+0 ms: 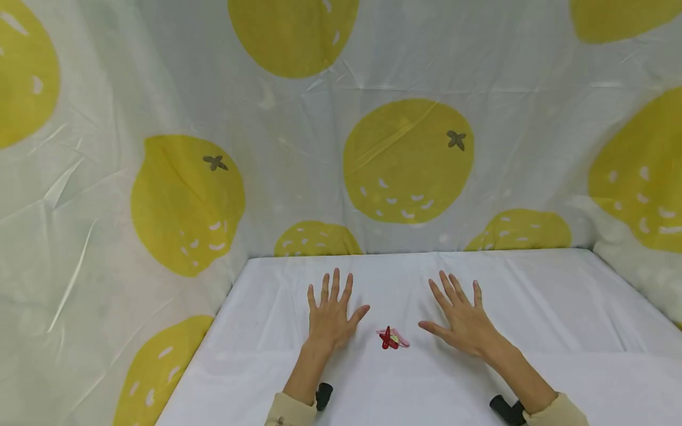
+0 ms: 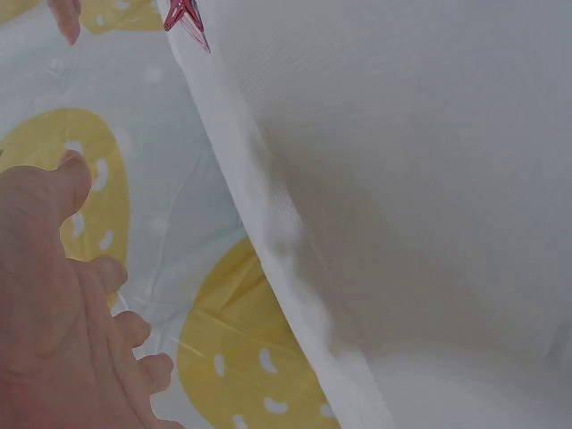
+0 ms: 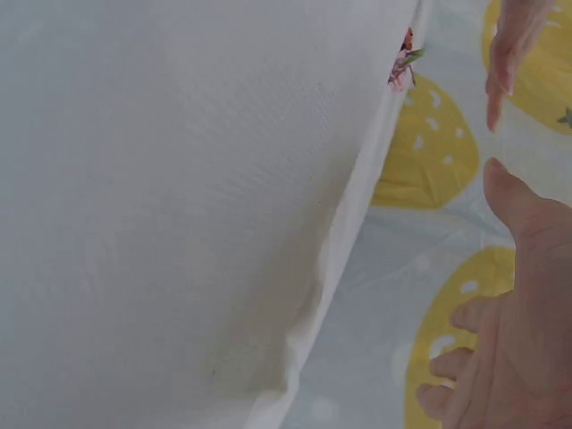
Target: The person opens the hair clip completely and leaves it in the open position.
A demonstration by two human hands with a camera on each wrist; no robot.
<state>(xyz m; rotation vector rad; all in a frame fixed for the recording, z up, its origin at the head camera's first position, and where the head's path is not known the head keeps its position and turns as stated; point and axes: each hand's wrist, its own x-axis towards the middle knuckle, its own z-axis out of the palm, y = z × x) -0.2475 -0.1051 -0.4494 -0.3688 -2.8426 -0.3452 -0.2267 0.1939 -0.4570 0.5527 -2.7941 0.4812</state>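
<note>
Between the two hands, on the white cloth, lies a small pile of red, pink and yellow-green pieces (image 1: 388, 339) that look like snap hair clips. Red ones cross each other on the left of the pile, with a long pink one behind. My left hand (image 1: 328, 319) is left of the pile, palm down with fingers spread. On its other side my right hand (image 1: 465, 322) is held the same way, thumb towards the pile. Neither hand touches it. Both wrist views show the palms, the left (image 2: 45, 313) and the right (image 3: 527, 304), with nothing in them.
A white cloth covers the table (image 1: 533, 307), with fold lines across it. Behind and to the sides hangs a pale curtain (image 1: 298, 148) printed with large yellow lemons. Black straps or mounts (image 1: 323, 396) sit at the wrists, below beige sleeves (image 1: 292, 410).
</note>
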